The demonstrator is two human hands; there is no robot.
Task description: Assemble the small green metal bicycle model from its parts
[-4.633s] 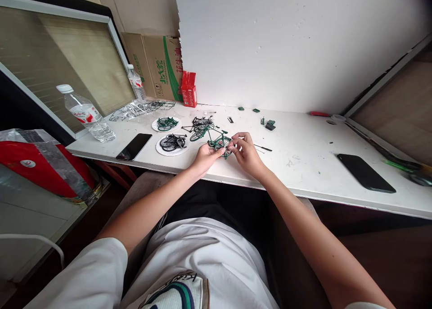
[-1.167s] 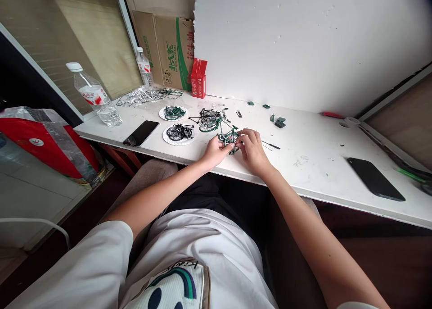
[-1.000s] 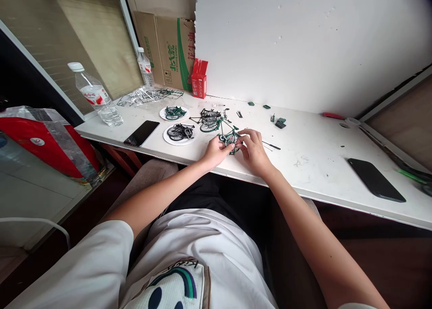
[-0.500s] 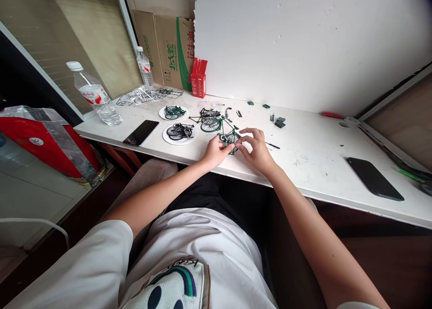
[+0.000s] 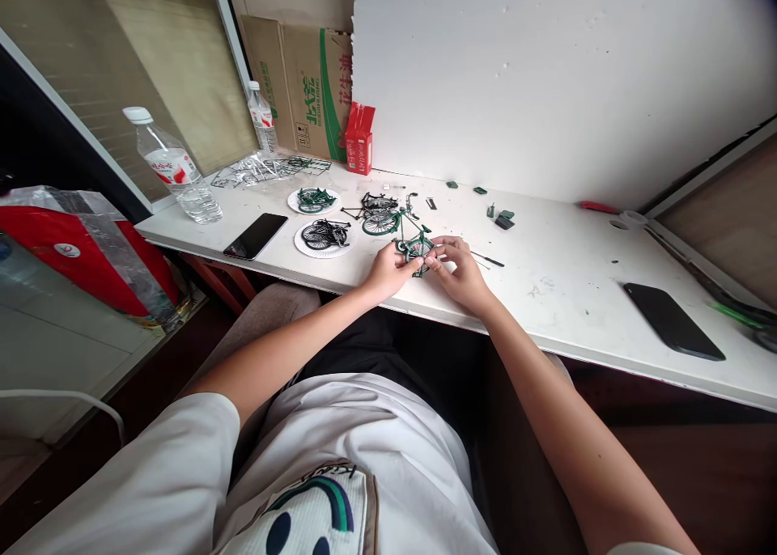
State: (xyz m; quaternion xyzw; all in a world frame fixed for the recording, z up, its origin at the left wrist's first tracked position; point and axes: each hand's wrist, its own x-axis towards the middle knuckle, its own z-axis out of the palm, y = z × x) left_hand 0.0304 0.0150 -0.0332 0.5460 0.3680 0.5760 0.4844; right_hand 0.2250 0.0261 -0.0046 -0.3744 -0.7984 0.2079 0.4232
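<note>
A green model bicycle (image 5: 401, 225) lies tilted on the white table near its front edge, its rear wheel between my hands. My left hand (image 5: 389, 273) grips that wheel end from the left, thumb pressed along it. From the right, my right hand (image 5: 458, 273) pinches the same wheel with thumb and fingers; any small part between the fingertips is hidden. Black model bicycle parts (image 5: 377, 205) lie just behind the bicycle. To the left, one paper plate (image 5: 299, 243) carries black bicycle parts and another plate (image 5: 291, 201) carries green ones.
A thin black screwdriver (image 5: 493, 260) lies right of my hands. Small green pieces (image 5: 503, 218) sit farther back. Phones (image 5: 256, 236) lie at left and right (image 5: 673, 320). Water bottles (image 5: 182, 179), a red box (image 5: 359, 146) and a cardboard box (image 5: 303, 94) stand at the back left.
My right hand's raised fingers have come down and closed in on the wheel. My left hand keeps its grip. The view has shifted very slightly.
</note>
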